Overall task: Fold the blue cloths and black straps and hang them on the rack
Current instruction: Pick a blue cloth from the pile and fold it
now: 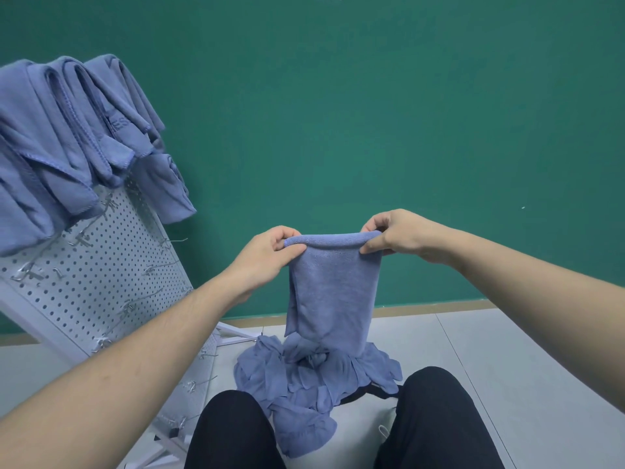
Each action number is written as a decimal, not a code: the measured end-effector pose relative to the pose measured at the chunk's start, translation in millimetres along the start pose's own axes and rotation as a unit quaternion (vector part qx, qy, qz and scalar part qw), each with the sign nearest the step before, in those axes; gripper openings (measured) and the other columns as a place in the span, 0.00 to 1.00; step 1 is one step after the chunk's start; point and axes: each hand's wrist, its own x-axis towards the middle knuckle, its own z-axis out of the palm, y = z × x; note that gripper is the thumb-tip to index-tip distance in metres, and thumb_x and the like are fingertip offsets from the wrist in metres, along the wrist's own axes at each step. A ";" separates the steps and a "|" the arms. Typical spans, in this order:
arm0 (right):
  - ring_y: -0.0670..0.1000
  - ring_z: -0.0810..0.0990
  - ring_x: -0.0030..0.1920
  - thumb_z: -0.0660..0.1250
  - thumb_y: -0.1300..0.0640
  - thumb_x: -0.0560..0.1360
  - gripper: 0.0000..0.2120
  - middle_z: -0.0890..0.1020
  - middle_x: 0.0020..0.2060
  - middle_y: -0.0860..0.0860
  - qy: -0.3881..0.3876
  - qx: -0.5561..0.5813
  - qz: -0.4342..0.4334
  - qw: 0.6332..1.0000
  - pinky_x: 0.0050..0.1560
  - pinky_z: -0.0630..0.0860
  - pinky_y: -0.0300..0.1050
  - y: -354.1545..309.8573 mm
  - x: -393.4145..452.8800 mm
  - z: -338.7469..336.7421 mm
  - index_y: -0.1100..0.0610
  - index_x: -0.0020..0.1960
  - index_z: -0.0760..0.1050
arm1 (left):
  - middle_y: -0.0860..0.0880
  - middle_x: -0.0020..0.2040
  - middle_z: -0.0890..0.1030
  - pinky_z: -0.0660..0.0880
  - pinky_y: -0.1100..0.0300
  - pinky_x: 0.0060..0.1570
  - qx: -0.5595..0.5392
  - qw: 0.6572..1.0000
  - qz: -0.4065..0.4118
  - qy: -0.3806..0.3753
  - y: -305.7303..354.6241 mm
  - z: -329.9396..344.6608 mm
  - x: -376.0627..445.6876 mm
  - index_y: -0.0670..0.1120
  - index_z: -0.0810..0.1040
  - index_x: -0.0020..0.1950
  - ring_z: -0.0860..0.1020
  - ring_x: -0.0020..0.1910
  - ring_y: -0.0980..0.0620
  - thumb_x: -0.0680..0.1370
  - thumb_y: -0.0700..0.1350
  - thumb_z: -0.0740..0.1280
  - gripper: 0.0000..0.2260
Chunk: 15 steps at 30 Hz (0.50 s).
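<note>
Folded blue terry cloth [333,286] was held up, top corners pinched by left hand [267,253] and right hand [399,236], above crumpled blue cloth pile [304,384].

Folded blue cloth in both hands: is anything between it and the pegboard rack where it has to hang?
Nothing visible blocks it. The folded blue cloth, pinched at its top corners by the left hand and right hand, hangs in open air; the pegboard rack stands to its left, its upper hooks already carrying hung cloths.
</note>
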 end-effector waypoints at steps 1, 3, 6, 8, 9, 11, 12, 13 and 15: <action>0.48 0.81 0.43 0.76 0.63 0.71 0.07 0.83 0.40 0.49 -0.004 0.012 -0.002 1.000 0.46 0.80 0.37 1.0 -0.7 -0.3 0.55 0.44 0.80 | 0.57 0.42 0.84 0.74 0.47 0.63 -0.009 1.000 0.001 -0.006 0.3 1.3 -0.5 0.49 0.78 0.51 0.78 0.45 0.56 0.81 0.43 0.67 0.02; 0.47 0.81 0.42 0.78 0.61 0.70 0.07 0.82 0.39 0.48 -0.006 0.007 -0.004 1.000 0.44 0.80 0.37 3.2 -1.3 -1.2 0.55 0.44 0.80 | 0.56 0.40 0.82 0.74 0.44 0.63 -0.022 1.000 -0.002 -0.007 1.8 4.2 -1.6 0.48 0.77 0.50 0.76 0.44 0.54 0.82 0.42 0.66 0.02; 0.46 0.80 0.42 0.79 0.54 0.69 0.08 0.84 0.41 0.49 0.008 -0.066 -0.002 0.998 0.46 0.80 0.39 6.0 -1.6 -3.1 0.54 0.45 0.82 | 0.54 0.38 0.80 0.76 0.44 0.58 -0.036 0.999 -0.008 -0.009 2.4 6.2 -3.5 0.48 0.75 0.50 0.74 0.42 0.53 0.83 0.41 0.64 0.03; 0.47 0.79 0.42 0.78 0.49 0.70 0.12 0.84 0.42 0.50 0.021 -0.070 -0.006 0.997 0.46 0.78 0.43 8.0 -1.7 -2.7 0.56 0.46 0.81 | 0.54 0.36 0.77 0.75 0.49 0.48 -0.046 0.999 -0.007 -0.004 2.2 7.8 -4.4 0.48 0.73 0.50 0.73 0.39 0.53 0.83 0.41 0.63 0.04; 0.48 0.77 0.41 0.76 0.48 0.71 0.13 0.82 0.41 0.49 0.026 -0.062 -0.013 0.998 0.46 0.76 0.44 9.5 -1.7 -1.8 0.56 0.46 0.80 | 0.54 0.34 0.76 0.74 0.53 0.44 -0.052 0.999 -0.007 0.004 1.6 9.0 -4.4 0.49 0.72 0.50 0.72 0.36 0.54 0.83 0.42 0.62 0.04; 0.48 0.75 0.43 0.72 0.46 0.75 0.13 0.79 0.42 0.47 0.025 -0.030 -0.032 0.999 0.47 0.73 0.46 10.8 -3.0 2.7 0.55 0.47 0.76 | 0.54 0.31 0.75 0.74 0.59 0.36 -0.066 0.997 -0.010 0.024 1.6 12.1 -5.4 0.49 0.70 0.50 0.72 0.32 0.56 0.84 0.43 0.60 0.03; 0.48 0.75 0.44 0.70 0.45 0.76 0.12 0.78 0.43 0.47 0.019 0.002 -0.037 0.999 0.51 0.75 0.48 11.7 -3.2 6.2 0.53 0.48 0.74 | 0.54 0.30 0.75 0.74 0.61 0.33 -0.075 0.997 -0.011 0.034 1.9 14.1 -6.6 0.49 0.69 0.51 0.72 0.30 0.56 0.84 0.44 0.60 0.03; 0.48 0.76 0.47 0.68 0.44 0.77 0.12 0.78 0.46 0.47 0.014 0.042 -0.037 0.998 0.56 0.76 0.51 12.7 -2.9 10.2 0.53 0.49 0.73 | 0.52 0.30 0.75 0.74 0.61 0.31 -0.085 0.995 -0.011 0.046 1.4 15.8 -7.0 0.50 0.68 0.52 0.72 0.29 0.55 0.84 0.44 0.60 0.02; 0.47 0.78 0.50 0.64 0.44 0.79 0.12 0.80 0.50 0.47 0.021 0.112 -0.024 0.993 0.61 0.77 0.54 11.7 -4.6 19.5 0.53 0.53 0.72 | 0.47 0.31 0.72 0.73 0.60 0.31 -0.103 0.992 -0.005 0.069 0.6 20.0 -8.1 0.55 0.70 0.55 0.70 0.29 0.51 0.84 0.44 0.60 0.05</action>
